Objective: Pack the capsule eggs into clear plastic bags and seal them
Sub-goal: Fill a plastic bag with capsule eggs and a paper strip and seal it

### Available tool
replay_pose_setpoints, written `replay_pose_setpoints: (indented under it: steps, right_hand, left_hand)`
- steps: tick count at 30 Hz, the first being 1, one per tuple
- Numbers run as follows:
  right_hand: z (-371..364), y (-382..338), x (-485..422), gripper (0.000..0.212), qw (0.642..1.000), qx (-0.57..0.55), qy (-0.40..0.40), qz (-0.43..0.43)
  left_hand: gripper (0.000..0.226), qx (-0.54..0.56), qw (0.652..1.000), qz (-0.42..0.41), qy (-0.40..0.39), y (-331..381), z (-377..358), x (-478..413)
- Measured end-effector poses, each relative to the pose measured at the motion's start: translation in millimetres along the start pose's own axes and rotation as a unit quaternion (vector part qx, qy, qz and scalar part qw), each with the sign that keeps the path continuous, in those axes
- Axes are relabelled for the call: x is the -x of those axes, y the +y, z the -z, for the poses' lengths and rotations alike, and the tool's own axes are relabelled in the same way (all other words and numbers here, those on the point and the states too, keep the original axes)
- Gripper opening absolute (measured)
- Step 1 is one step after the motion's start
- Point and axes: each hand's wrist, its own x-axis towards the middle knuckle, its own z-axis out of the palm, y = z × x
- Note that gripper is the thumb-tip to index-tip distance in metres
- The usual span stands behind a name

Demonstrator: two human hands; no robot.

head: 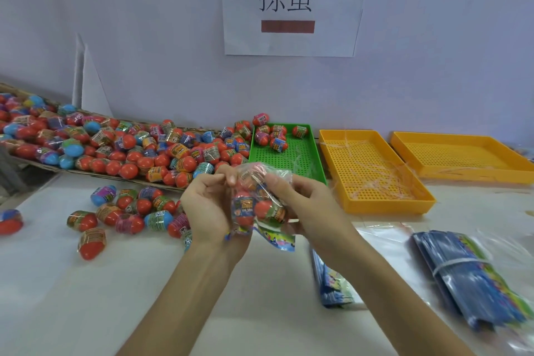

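Eggs [121, 147] are lying heaped in a cardboard tray far to the left of the clear bag [260, 199], with a looser scatter of loose eggs [127, 211] sitting on the table [86, 298] just left of it. Left hand [206, 211] is cupping the bag's left side, fingers curling round it and thumb and forefinger pinching the film at the top. Between both hands the bag is standing with its long axis roughly upright, mouth pointing away from the person, several eggs and a printed card showing inside. Right hand [300, 202] is gripping the bag's right side, thumb pressing on the bunched top. Judging by this, filling looks done and sealing is the step in hand; the mouth is sitting right at both thumbs, so neither hand needs to reach. Right of the bag, a green tray [303, 165] is holding a few eggs, and two yellow trays [375, 170] are sitting beyond it.
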Motion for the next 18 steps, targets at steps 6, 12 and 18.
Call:
replay_pose_setpoints:
  steps: [6,12,18]
  right_hand:
    - [8,-7,-1,0.047,0.983,-0.180,0.019,0.002]
    - [13,-12,-1,0.057,0.963,-0.269,0.000,-0.020]
    - [12,-8,-6,0.058,0.944,-0.328,-0.014,-0.027]
  left_hand:
    - [0.036,-0.172,0.983,-0.051,-0.037,-3,-12,-2]
    - [0.023,-0.086,0.992,0.000,-0.090,-7,-11,-3]
    - [0.010,-0.083,0.990,-0.002,-0.116,-10,-8,-2]
